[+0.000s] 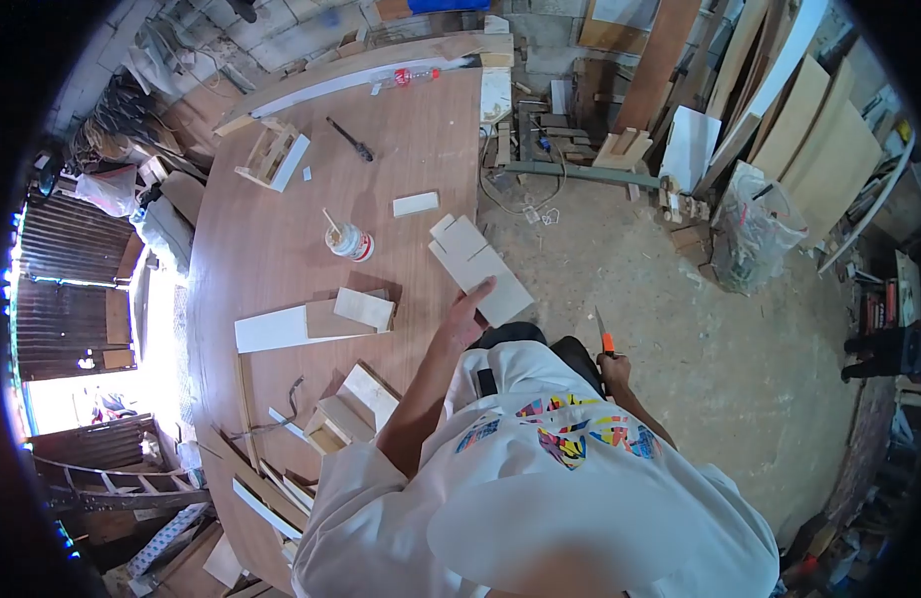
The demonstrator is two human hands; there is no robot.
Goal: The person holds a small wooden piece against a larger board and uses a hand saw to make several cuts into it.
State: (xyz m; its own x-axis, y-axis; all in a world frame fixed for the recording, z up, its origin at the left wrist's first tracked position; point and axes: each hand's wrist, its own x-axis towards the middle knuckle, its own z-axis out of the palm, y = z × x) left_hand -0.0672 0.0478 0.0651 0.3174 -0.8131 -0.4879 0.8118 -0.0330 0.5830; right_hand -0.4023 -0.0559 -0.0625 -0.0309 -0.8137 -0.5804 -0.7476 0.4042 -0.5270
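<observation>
My left hand [466, 315] grips the lower edge of a pale wooden board [488, 274] with the thumb on its upper face. The board is tilted at the table's right edge, and cut lines or joined pieces show at its far end. Down at my right side, my right hand [615, 371] is closed round the orange handle of a knife [602, 330], its narrow blade pointing away from me. Left of the board, a small white block [416, 204] lies flat. An open jar [350, 243] with a stick in it stands farther left.
The brown table [281, 214] carries a small wooden frame [273, 156], a dark tool [351, 140], stacked boards [321, 321] and a plastic bottle [417, 76]. A clear bag [759, 229] stands on the floor at right, near leaning planks [829, 120].
</observation>
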